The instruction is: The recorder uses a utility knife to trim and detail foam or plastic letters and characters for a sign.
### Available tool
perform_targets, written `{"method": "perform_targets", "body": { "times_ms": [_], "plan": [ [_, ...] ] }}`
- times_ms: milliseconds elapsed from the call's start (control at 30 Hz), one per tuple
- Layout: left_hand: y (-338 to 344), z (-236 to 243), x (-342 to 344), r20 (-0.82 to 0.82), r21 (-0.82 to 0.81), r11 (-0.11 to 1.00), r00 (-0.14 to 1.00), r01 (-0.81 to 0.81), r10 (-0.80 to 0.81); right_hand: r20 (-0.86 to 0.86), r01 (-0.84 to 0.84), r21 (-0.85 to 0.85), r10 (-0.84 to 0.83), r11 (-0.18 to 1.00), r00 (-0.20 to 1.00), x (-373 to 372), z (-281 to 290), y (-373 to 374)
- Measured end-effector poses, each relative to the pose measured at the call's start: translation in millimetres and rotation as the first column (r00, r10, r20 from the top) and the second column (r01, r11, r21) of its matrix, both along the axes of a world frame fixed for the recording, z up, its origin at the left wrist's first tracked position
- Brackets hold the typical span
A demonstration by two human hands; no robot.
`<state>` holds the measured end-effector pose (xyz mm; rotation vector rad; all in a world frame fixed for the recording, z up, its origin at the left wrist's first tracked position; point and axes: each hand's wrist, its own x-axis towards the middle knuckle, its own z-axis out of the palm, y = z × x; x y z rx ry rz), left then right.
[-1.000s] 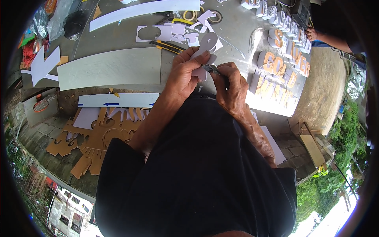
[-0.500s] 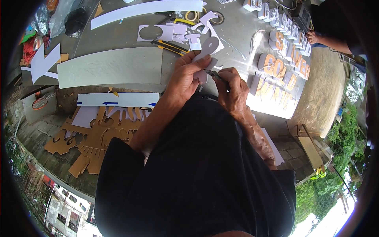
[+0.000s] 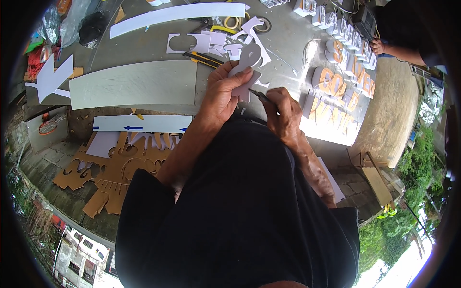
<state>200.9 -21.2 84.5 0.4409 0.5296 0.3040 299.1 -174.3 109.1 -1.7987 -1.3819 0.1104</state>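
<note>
My left hand (image 3: 222,95) pinches a pale, flat cutout (image 3: 250,56) with a rounded, holed top and splayed lower ends, thumb across its middle. It looks like foam board. Just right of it, my right hand (image 3: 284,108) is closed around a slim dark cutting tool (image 3: 259,95), probably a craft knife; its handle is mostly hidden in the fingers. The tool's tip points at the cutout's lower right edge, a small gap apart. Beyond my left hand a yellow-and-black utility knife (image 3: 204,59) lies on the table among white offcuts (image 3: 189,43).
Raised block letters (image 3: 331,79) stand on a white board at the right, where another person's hand (image 3: 378,46) rests. A large curved pale sheet (image 3: 134,82) covers the left of the table (image 3: 158,52). Brown cut-out cardboard (image 3: 120,165) lies below at the left; tape rolls (image 3: 263,24) sit at the back.
My right hand has drawn the tool slightly down and away from the cutout's edge. In my left hand the cutout has turned a little, showing more of its lower ends.
</note>
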Motion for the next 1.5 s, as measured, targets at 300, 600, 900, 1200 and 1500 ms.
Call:
{"method": "perform_targets", "body": {
  "times_ms": [300,600,900,1200,1500],
  "plan": [
    [-4,13,2,-0.068,0.309,0.947,0.991,-0.088,0.114,-0.677,0.216,-0.143,-0.254,0.966,0.690,7,0,-18],
    [-6,18,1,-0.094,0.345,0.937,0.991,-0.060,0.098,-0.824,0.097,-0.072,-0.114,0.993,0.554,1,9,1],
    [-6,14,-4,-0.036,0.231,0.973,0.999,-0.015,0.024,-0.652,0.078,-0.118,-0.136,0.990,0.746,-4,4,10],
    [-8,15,1,-0.039,0.233,0.972,0.999,-0.023,0.033,-0.757,0.064,-0.212,-0.206,0.975,0.620,-10,13,7],
    [-3,-1,10,-0.047,0.175,0.982,0.995,-0.075,0.084,-0.913,-0.052,-0.197,-0.164,0.979,0.374,-5,26,15]
  ]
}}
